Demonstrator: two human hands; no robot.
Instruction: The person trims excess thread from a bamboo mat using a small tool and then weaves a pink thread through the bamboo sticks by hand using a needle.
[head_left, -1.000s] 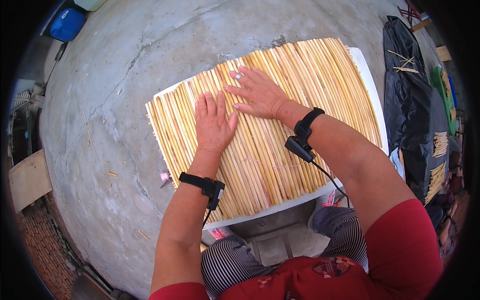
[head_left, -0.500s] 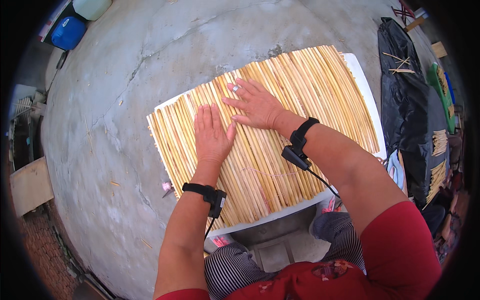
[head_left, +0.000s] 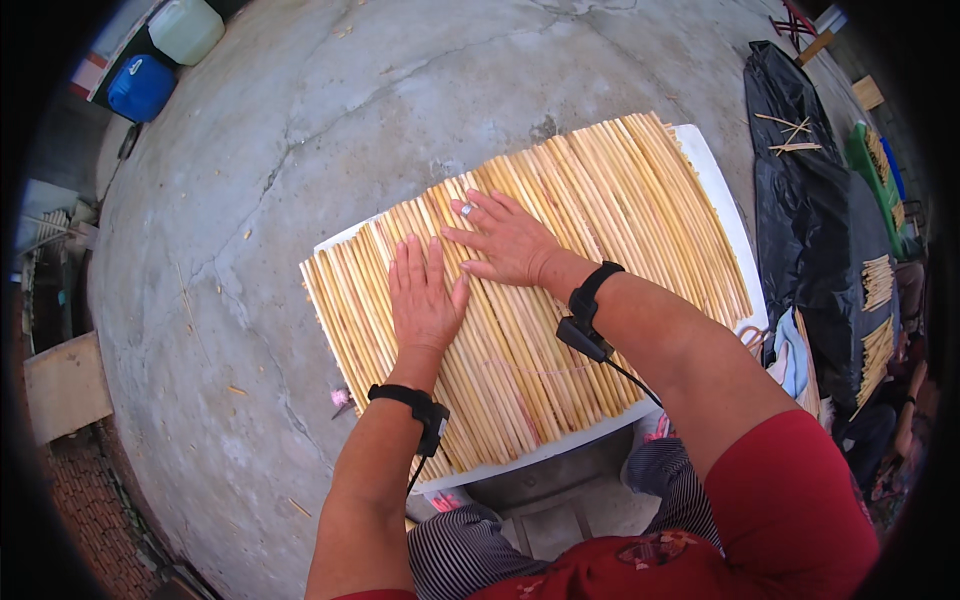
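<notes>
A wide row of pale yellow, straw-like sticks [head_left: 610, 190] lies side by side across a white board [head_left: 722, 180] in front of me. Flat on the left part of the row rests my left hand [head_left: 424, 300], fingers stretched out. My right hand [head_left: 508, 240], with a ring on one finger, lies spread on the sticks just right of it and a bit farther away. Neither hand grasps anything. A thin pinkish string [head_left: 550, 371] crosses the sticks nearer to me. Black bands with small devices circle both wrists.
Black plastic sheeting [head_left: 790, 210] at the right bears a few loose sticks, and bundles of sticks [head_left: 877, 283] lie beside it. A green tray [head_left: 872, 175] stands farther right. Blue [head_left: 141, 88] and whitish containers [head_left: 187, 30] are at the far left. Cracked concrete floor [head_left: 240, 330] surrounds the board.
The whole scene sits slightly lower in the picture, as the view has shifted. Both hands keep about the same place, flat on the sticks.
</notes>
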